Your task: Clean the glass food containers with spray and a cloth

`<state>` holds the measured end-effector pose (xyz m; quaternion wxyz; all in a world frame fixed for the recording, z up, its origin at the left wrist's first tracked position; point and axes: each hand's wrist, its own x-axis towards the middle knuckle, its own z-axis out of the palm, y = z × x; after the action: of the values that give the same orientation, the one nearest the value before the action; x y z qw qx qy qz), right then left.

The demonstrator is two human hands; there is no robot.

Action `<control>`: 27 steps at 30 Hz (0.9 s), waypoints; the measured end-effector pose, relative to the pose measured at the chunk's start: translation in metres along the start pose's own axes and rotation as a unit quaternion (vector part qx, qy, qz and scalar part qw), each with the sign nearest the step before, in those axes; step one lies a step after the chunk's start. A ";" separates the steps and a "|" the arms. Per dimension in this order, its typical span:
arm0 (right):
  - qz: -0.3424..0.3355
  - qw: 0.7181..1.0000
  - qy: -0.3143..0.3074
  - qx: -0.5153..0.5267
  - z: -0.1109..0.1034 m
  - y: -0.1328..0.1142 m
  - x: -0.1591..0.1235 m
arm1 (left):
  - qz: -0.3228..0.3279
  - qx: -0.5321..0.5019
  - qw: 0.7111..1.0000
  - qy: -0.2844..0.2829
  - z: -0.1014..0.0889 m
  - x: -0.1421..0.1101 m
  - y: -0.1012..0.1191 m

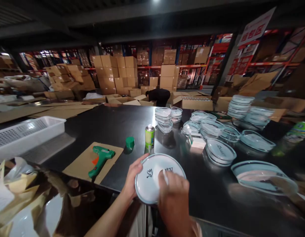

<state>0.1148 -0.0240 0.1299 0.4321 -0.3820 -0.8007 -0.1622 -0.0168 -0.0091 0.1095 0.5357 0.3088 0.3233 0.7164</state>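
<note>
A round, clear glass dish point(149, 189) with a blue-tinted rim and black lettering is being held just over the near edge of the bench. The left hand point(136, 174) is gripping its rim, while the right hand point(173, 197) is pressing a folded white wipe point(159, 174) against its face, so the hands are together on the dish. Just beyond them, a green hot-glue gun point(100, 160) is lying on a brown cardboard sheet point(77, 168), and a green plastic cap point(130, 143) and a green-labelled spray can point(150, 136) are standing on the black bench point(118, 125). Stacks of similar glass dishes point(163, 120) are spreading across the right side, a white perforated plastic basket point(26, 136) is sitting at the left, and a person in dark clothes point(158, 96) is bending among cardboard boxes point(105, 74) farther off.
</note>
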 end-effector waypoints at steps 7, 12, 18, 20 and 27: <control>0.014 0.999 0.002 0.040 0.007 -0.007 -0.003 | 0.010 0.019 1.000 -0.003 -0.002 0.000 -0.002; 0.098 0.991 0.037 -0.085 0.004 0.021 -0.004 | 0.020 0.037 0.999 -0.022 -0.003 -0.002 -0.008; 0.070 0.996 0.046 -0.034 0.011 0.002 -0.001 | 0.029 0.024 0.999 0.017 -0.004 -0.001 -0.015; 0.090 0.993 0.051 -0.061 0.011 0.005 -0.002 | 0.035 0.015 0.999 0.010 -0.004 -0.001 -0.016; 0.093 0.988 0.100 -0.078 0.016 0.002 0.003 | 0.004 -0.023 0.998 0.062 -0.001 -0.004 -0.023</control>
<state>0.1062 -0.0112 0.1230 0.4922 -0.4693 -0.6993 -0.2203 -0.0039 -0.0083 0.0906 0.5184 0.2529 0.3382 0.7436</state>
